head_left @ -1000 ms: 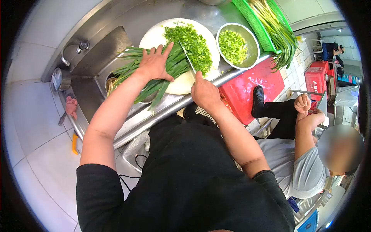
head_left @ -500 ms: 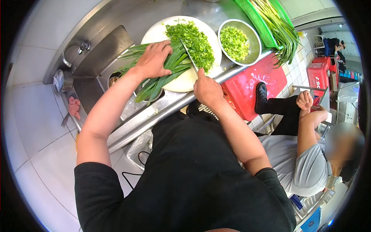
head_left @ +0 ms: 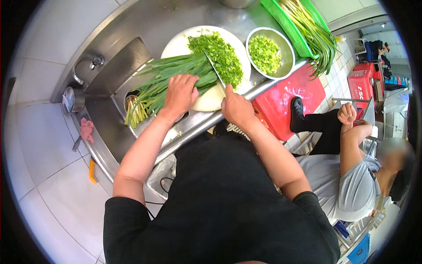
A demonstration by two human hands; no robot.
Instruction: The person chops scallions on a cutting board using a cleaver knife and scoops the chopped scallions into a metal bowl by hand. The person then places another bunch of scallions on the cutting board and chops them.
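- In the head view, your silver round metal bowl [head_left: 288, 55] holds pale green chopped pieces [head_left: 264, 53], just beside the round white cutting board [head_left: 210, 101].
- At the top right, your green rectangular plastic basket [head_left: 285, 23] holds long green stalks with pale ends [head_left: 307, 28]; their leaves hang over its side.
- The finely cut darker green pieces [head_left: 223, 57] lie heaped on the board, on the far side of the blade from your left hand.
- Your bundle of long, flat green leaves [head_left: 169, 69] lies partly on the board and reaches left over the metal sink [head_left: 103, 115]. Its long axis runs roughly left to right; the leafy ends point to the blade, the pale stem ends down and left.
- Your knife with a long metal blade [head_left: 214, 69] is on the board between the bundle and the heap, slanting from its tip at the upper left to your fist at the lower right.
- Your left hand [head_left: 179, 96] is partly open on the bundle, fingers bent and close together, thumb apart.
- Your right hand [head_left: 237, 108] is closed round the knife's handle, which it hides.
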